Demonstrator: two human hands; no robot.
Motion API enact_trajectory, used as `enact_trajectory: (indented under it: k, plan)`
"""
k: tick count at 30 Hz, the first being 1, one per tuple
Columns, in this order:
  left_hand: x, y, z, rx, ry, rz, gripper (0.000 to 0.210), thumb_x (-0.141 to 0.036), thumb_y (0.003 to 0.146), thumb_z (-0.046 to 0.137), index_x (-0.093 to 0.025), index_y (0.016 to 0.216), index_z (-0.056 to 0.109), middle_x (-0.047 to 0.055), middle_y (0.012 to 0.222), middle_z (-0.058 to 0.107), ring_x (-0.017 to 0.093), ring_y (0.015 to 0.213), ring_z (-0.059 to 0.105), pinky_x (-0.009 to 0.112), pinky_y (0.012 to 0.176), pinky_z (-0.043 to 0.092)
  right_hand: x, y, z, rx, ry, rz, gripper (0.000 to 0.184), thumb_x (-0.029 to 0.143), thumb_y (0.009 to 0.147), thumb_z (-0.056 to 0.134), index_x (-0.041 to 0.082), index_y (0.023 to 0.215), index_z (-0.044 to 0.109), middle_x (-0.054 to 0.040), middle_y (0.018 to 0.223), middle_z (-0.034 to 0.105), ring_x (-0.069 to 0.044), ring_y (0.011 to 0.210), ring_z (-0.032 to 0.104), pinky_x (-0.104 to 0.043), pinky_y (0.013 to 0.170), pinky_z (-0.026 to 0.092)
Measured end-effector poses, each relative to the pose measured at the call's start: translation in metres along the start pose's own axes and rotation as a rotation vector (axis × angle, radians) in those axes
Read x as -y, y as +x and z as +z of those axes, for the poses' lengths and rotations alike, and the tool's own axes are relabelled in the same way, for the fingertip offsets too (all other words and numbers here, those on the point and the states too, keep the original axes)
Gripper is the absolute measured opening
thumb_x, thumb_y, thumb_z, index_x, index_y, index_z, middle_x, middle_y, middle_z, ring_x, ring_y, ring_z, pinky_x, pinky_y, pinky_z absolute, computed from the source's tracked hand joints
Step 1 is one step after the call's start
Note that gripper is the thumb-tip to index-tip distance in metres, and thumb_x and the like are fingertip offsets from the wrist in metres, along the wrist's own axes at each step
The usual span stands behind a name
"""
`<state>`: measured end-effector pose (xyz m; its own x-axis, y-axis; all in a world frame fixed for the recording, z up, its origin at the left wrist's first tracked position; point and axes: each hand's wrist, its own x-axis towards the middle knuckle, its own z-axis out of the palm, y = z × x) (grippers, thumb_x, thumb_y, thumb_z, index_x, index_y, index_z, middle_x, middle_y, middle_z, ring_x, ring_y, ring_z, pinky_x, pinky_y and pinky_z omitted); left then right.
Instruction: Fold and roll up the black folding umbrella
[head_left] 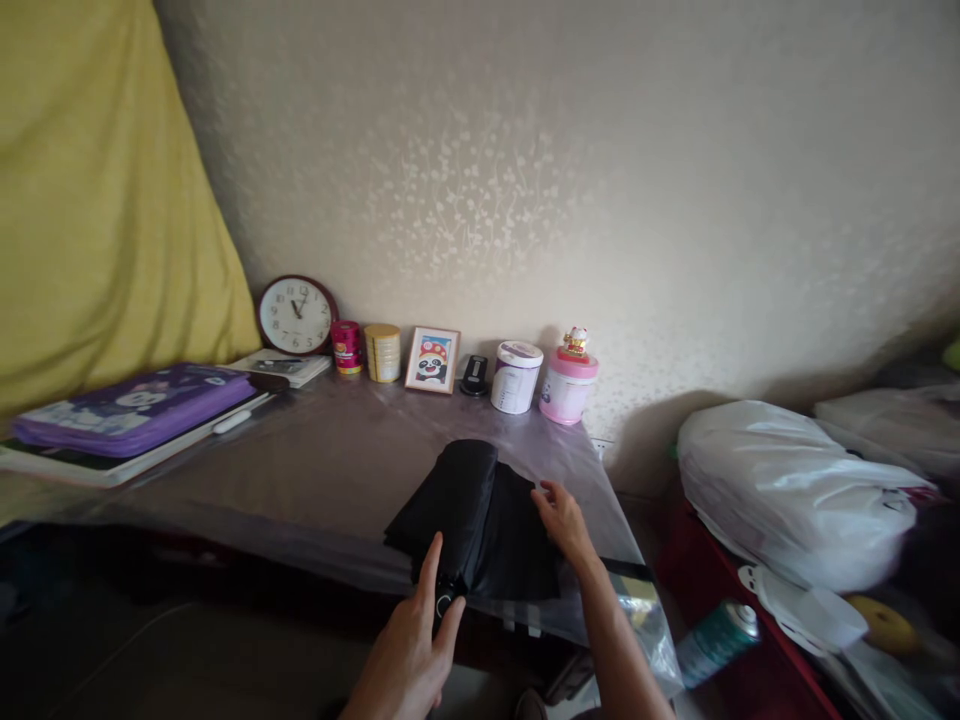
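A black folding umbrella (469, 505) lies on the table with its canopy furled loosely and its panels fanned to both sides. Its handle end points toward me, and my left hand (412, 640) is closed around it, index finger stretched along the side and thumb opposite. Part of the handle is hidden by that hand. At the right edge of the black fabric is my right hand (564, 520), its bent fingertips pinching the canopy's border.
Along the wall stand a clock (298, 314), a pink can (346, 348), a yellow can (383, 353), a panda picture frame (433, 360) and two tubs (516, 378). Left is a purple case (135, 405). Off the table's right edge are a spray can (718, 643) and white bag (795, 490).
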<state>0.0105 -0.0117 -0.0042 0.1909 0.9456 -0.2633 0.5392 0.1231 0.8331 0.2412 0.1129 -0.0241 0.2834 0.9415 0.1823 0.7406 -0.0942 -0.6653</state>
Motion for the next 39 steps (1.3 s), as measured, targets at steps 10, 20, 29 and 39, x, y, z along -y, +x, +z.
enact_trajectory:
  k: [10,20,29,39]
  plan:
    - [0.008,0.004,0.001,-0.045,-0.185,0.044,0.067,-0.044,0.09,0.032,-0.026,0.143,-0.004,-0.011,0.049,0.044,0.01,0.032,0.048,0.016,0.033,0.037,0.004,-0.007,-0.003,0.063,0.277,0.031,0.046,0.049,0.072,0.055,0.012,0.094,0.068,-0.0072,0.074,0.07,-0.025,0.074,0.065,-0.031,0.062,0.049]
    - [0.005,0.0,0.0,-0.095,-0.276,0.026,0.07,-0.05,0.088,0.034,-0.027,0.144,-0.002,-0.007,0.06,0.054,0.008,0.032,0.048,0.017,0.034,0.04,0.026,-0.022,-0.021,0.186,0.86,0.065,0.046,0.053,0.068,0.064,0.016,0.094,0.068,-0.0041,0.077,0.071,-0.022,0.074,0.064,-0.029,0.064,0.049]
    - [0.007,0.008,0.004,-0.029,-0.184,-0.003,0.067,-0.038,0.092,0.031,-0.025,0.142,-0.011,-0.009,0.054,0.047,0.009,0.032,0.047,0.016,0.033,0.037,0.041,-0.021,-0.024,0.191,0.935,0.108,0.044,0.05,0.069,0.066,0.015,0.096,0.067,-0.0036,0.074,0.07,-0.02,0.063,0.063,-0.026,0.053,0.045]
    - [0.007,0.007,0.002,-0.12,0.049,0.069,0.063,-0.034,0.091,0.032,-0.019,0.144,0.002,0.007,0.084,0.066,0.018,0.069,0.064,0.024,0.065,0.044,0.086,0.002,-0.005,0.216,0.764,-0.023,0.049,0.047,0.07,0.063,0.014,0.106,0.063,-0.0022,0.071,0.067,-0.016,0.061,0.06,-0.024,0.05,0.046]
